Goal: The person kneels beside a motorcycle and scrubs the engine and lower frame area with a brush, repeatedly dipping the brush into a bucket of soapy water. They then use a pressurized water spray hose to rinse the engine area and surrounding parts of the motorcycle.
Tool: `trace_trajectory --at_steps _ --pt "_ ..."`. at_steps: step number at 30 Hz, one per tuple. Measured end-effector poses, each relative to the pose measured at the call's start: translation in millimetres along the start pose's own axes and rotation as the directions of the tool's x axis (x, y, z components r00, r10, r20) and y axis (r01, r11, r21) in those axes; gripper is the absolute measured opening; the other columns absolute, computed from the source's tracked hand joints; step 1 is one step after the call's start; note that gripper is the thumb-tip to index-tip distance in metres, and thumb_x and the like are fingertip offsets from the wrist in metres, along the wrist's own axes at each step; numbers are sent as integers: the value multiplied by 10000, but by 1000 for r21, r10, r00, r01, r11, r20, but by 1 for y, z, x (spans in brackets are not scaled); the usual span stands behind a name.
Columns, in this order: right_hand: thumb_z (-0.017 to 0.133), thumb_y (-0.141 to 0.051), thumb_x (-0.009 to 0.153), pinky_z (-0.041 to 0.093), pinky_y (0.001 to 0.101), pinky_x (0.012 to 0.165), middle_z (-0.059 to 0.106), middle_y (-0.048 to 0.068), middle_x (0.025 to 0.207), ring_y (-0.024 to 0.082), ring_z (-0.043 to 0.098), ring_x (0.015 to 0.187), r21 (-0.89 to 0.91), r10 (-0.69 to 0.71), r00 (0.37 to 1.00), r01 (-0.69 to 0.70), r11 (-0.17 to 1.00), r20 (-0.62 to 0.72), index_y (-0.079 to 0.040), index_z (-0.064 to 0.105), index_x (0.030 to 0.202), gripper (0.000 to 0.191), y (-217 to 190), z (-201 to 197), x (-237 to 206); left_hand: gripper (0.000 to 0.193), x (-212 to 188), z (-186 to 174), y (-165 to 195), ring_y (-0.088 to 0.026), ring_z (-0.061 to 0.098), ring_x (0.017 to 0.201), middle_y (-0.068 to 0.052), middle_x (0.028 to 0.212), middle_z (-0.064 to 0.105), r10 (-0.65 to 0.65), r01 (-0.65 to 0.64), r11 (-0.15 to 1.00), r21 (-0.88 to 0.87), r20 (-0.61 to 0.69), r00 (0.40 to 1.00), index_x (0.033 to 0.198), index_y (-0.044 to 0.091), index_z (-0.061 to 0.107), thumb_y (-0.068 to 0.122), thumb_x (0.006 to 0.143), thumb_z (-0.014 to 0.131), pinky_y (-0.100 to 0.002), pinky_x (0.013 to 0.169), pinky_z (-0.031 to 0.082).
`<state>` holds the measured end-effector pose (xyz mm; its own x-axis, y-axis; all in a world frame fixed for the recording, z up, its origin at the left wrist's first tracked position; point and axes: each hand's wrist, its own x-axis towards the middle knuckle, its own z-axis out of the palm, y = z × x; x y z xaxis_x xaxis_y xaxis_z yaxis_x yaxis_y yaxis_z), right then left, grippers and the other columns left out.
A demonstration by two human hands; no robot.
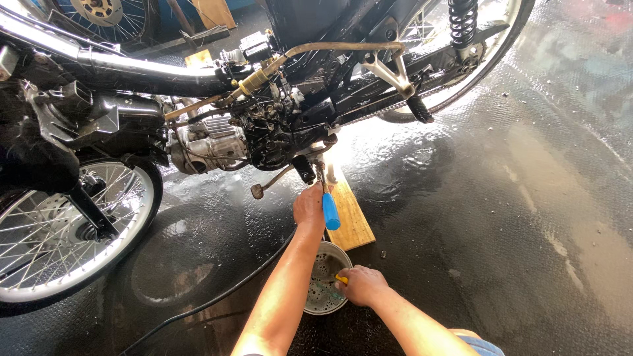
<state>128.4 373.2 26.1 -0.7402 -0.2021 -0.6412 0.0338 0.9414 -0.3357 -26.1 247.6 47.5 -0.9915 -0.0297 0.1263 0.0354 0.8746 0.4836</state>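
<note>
Wrapping the blue-handled tool [329, 206] under the motorcycle engine [264, 132], the left hand [308, 206] is clamping its stiff, probably slippery handle; the right hand [361, 285] is pinching a small yellow piece [341, 279] at the metal bowl [316, 300] on the wet floor [501, 217].

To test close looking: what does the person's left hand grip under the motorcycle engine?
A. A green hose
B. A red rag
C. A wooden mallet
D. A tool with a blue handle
D: the left hand grips a blue-handled tool pointing up at the engine.
</note>
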Motion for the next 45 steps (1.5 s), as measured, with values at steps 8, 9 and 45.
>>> trace_trajectory --at_steps 8,9,45 --pt "551 -517 997 456 406 1103 623 64 1332 247 584 1288 3 -18 1000 18 1000 -21 -268 630 1369 454 4 3 2 397 4 1 0 -373 692 822 -142 872 729 -163 176 948 -264 70 984 956 115 757 438 1022 535 -536 759 495" --pt "549 -517 998 455 407 1103 623 64 1334 247 583 1288 0 -22 999 22 1000 -24 -268 630 1369 454 4 4 4 423 5 1 1 -370 694 819 -135 877 734 -228 250 894 -372 102 968 946 120 773 436 1043 508 -539 764 484" --pt "571 -516 949 561 458 870 755 92 1048 304 705 1024 100 -67 926 111 989 -371 -206 721 1198 425 -31 -20 10 410 16 42 -124 -392 726 812 -151 886 760 52 -101 976 -193 -243 969 1207 210 755 497 929 663 -499 663 573"
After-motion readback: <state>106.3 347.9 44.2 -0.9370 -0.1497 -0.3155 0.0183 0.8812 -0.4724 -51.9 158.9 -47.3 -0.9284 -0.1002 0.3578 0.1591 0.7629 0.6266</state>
